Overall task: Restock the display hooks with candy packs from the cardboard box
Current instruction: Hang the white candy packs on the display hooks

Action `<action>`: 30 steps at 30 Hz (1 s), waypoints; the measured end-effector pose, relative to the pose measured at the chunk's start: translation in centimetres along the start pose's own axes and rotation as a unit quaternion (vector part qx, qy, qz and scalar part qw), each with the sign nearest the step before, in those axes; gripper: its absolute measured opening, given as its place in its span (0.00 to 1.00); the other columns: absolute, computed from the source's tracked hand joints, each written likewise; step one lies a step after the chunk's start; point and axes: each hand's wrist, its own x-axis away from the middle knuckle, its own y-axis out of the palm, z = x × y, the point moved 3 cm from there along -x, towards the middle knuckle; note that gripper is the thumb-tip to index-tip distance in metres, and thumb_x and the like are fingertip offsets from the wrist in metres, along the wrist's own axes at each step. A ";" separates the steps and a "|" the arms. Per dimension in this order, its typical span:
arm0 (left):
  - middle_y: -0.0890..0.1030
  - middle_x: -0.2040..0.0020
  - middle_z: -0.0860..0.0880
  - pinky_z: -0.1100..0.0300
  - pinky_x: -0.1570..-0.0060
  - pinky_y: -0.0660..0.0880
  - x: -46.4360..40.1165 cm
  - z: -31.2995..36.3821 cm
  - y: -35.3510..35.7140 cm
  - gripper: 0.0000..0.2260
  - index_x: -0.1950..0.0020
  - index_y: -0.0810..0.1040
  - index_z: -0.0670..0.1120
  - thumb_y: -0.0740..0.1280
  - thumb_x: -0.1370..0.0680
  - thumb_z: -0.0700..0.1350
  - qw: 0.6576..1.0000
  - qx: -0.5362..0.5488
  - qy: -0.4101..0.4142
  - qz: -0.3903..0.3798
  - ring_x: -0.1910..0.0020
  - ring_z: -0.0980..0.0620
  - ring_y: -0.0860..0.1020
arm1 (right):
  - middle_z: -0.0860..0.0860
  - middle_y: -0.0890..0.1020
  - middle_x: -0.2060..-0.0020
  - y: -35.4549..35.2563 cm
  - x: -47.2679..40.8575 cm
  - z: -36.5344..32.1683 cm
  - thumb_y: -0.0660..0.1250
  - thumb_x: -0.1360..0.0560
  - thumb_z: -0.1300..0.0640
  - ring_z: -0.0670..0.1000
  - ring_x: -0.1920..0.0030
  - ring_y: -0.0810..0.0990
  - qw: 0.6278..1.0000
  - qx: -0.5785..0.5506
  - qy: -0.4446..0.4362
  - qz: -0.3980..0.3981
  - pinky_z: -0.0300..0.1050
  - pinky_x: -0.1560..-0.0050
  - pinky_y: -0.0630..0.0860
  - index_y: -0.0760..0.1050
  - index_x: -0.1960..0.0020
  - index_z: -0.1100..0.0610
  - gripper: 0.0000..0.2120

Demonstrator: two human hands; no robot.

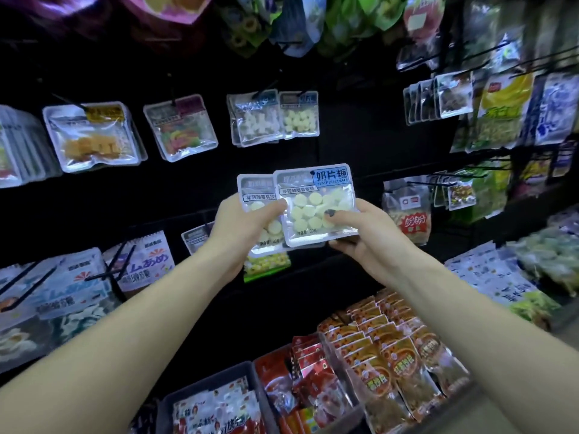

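Two clear candy packs of pale round tablets are held up in front of a black hook wall. My left hand (pixel 241 227) grips the rear candy pack (pixel 255 195) by its left side, thumb on its front. My right hand (pixel 360 233) holds the front candy pack (pixel 316 205) from below and the right, thumb pressed on the tablets. The front pack overlaps the rear one. Above them, matching tablet packs (pixel 299 114) hang on a display hook (pixel 305 90) beside a pack of white candies (pixel 255 119). No cardboard box is in view.
Other hanging packs fill the wall: orange candy (pixel 92 136), gummy worms (pixel 180 130), snack bags (pixel 501 114) at right. Bare black hooks (pixel 106 274) jut out at lower left. Bins of red snack packets (pixel 376 355) sit below my arms.
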 end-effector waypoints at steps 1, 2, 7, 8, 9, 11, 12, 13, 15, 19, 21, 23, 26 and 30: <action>0.89 0.50 0.51 0.44 0.44 0.83 -0.8 0.4 0.5 0.06 0.45 0.85 0.50 0.75 0.21 0.43 1.000 0.002 0.007 0.004 0.49 0.46 0.87 | 0.52 0.87 0.42 -0.3 -0.8 -0.6 0.70 0.22 0.63 0.56 0.40 0.85 1.000 -0.010 -0.008 0.000 0.48 0.48 0.82 0.79 0.34 0.57 0.17; 0.89 0.51 0.51 0.47 0.50 0.84 -1.7 0.8 0.9 0.05 0.46 0.85 0.51 0.75 0.21 0.44 1.000 0.000 0.014 0.006 0.50 0.47 0.87 | 0.53 0.87 0.42 -0.7 -1.6 -1.1 0.69 0.22 0.64 0.56 0.40 0.85 1.000 -0.019 -0.013 -0.001 0.51 0.44 0.83 0.78 0.34 0.58 0.17; 0.89 0.53 0.55 0.52 0.45 0.82 -5.6 2.9 2.3 0.05 0.51 0.84 0.55 0.77 0.22 0.45 0.998 -0.039 0.058 0.007 0.52 0.52 0.87 | 0.57 0.86 0.41 -1.9 -5.2 -3.5 0.68 0.22 0.66 0.59 0.41 0.85 0.999 -0.037 -0.035 -0.011 0.54 0.40 0.83 0.77 0.33 0.61 0.17; 0.89 0.53 0.53 0.51 0.44 0.82 -6.5 3.4 2.4 0.04 0.51 0.84 0.54 0.77 0.22 0.45 0.996 -0.051 0.067 0.006 0.53 0.52 0.87 | 0.57 0.86 0.42 -2.3 -5.9 -4.0 0.68 0.22 0.66 0.59 0.41 0.85 0.998 -0.038 -0.042 -0.004 0.54 0.40 0.83 0.77 0.33 0.62 0.17; 0.89 0.54 0.50 0.49 0.44 0.83 -7.3 3.9 2.6 0.03 0.50 0.84 0.52 0.77 0.22 0.46 0.995 -0.058 0.078 0.004 0.54 0.52 0.87 | 0.57 0.86 0.42 -2.7 -6.7 -4.6 0.69 0.22 0.66 0.59 0.42 0.86 0.998 -0.042 -0.049 0.006 0.54 0.41 0.83 0.76 0.34 0.63 0.17; 0.88 0.53 0.43 0.43 0.41 0.82 -8.9 4.8 3.0 0.13 0.46 0.84 0.44 0.78 0.24 0.51 0.995 -0.056 0.084 0.009 0.54 0.46 0.87 | 0.58 0.87 0.43 -3.6 -8.4 -5.9 0.70 0.22 0.67 0.58 0.44 0.87 0.995 -0.067 -0.062 0.031 0.51 0.47 0.85 0.77 0.37 0.64 0.14; 0.88 0.52 0.41 0.41 0.40 0.81 -9.4 5.3 3.2 0.22 0.43 0.83 0.42 0.79 0.27 0.57 0.995 -0.056 0.087 0.010 0.53 0.43 0.87 | 0.58 0.87 0.44 -4.0 -9.2 -6.7 0.70 0.22 0.67 0.57 0.45 0.87 0.993 -0.083 -0.069 0.043 0.47 0.51 0.85 0.77 0.38 0.64 0.13; 0.88 0.51 0.41 0.39 0.39 0.80 -10.0 5.6 3.5 0.30 0.41 0.82 0.41 0.79 0.32 0.61 0.994 -0.061 0.087 0.012 0.51 0.42 0.86 | 0.59 0.86 0.44 -4.4 -10.1 -7.5 0.70 0.22 0.67 0.56 0.46 0.88 0.991 -0.096 -0.078 0.053 0.45 0.53 0.84 0.77 0.39 0.64 0.12; 0.88 0.54 0.46 0.39 0.36 0.79 -11.3 5.9 4.1 0.29 0.41 0.82 0.42 0.79 0.31 0.61 0.995 -0.049 0.088 0.002 0.51 0.45 0.87 | 0.58 0.86 0.43 -5.1 -11.7 -8.9 0.70 0.23 0.67 0.54 0.48 0.88 0.987 -0.108 -0.098 0.065 0.44 0.54 0.84 0.76 0.39 0.62 0.13; 0.88 0.48 0.46 0.38 0.35 0.78 -12.9 6.3 5.1 0.34 0.36 0.80 0.44 0.80 0.32 0.64 0.994 -0.048 0.095 -0.003 0.46 0.46 0.85 | 0.55 0.87 0.47 -5.8 -14.4 -11.3 0.70 0.23 0.67 0.52 0.51 0.88 0.985 -0.097 -0.132 0.060 0.44 0.52 0.84 0.77 0.40 0.59 0.13; 0.88 0.49 0.51 0.40 0.36 0.79 -13.5 6.4 5.6 0.28 0.38 0.82 0.48 0.80 0.31 0.63 0.993 -0.053 0.104 -0.008 0.47 0.47 0.85 | 0.53 0.87 0.48 -6.0 -15.4 -12.2 0.70 0.23 0.66 0.51 0.52 0.88 0.984 -0.090 -0.141 0.056 0.43 0.53 0.83 0.78 0.40 0.58 0.13; 0.88 0.55 0.55 0.42 0.37 0.79 -13.8 6.2 5.9 0.13 0.43 0.84 0.50 0.78 0.24 0.52 0.992 -0.066 0.108 -0.010 0.52 0.50 0.86 | 0.52 0.87 0.48 -6.2 -16.4 -12.6 0.69 0.23 0.66 0.50 0.52 0.88 0.985 -0.082 -0.144 0.057 0.42 0.54 0.83 0.79 0.40 0.58 0.12; 0.89 0.50 0.49 0.41 0.35 0.78 -14.1 5.5 6.1 0.16 0.41 0.83 0.48 0.78 0.25 0.53 0.993 -0.065 0.102 0.000 0.48 0.47 0.86 | 0.52 0.87 0.49 -6.3 -17.4 -12.7 0.69 0.23 0.67 0.51 0.51 0.88 0.985 -0.074 -0.141 0.059 0.42 0.54 0.83 0.80 0.40 0.58 0.13; 0.85 0.42 0.47 0.40 0.35 0.78 -15.2 4.2 5.8 0.39 0.36 0.78 0.47 0.77 0.39 0.69 0.993 -0.079 0.090 0.006 0.42 0.43 0.83 | 0.53 0.87 0.49 -5.9 -18.1 -12.7 0.69 0.23 0.67 0.51 0.52 0.87 0.986 -0.080 -0.136 0.057 0.41 0.56 0.83 0.80 0.40 0.59 0.12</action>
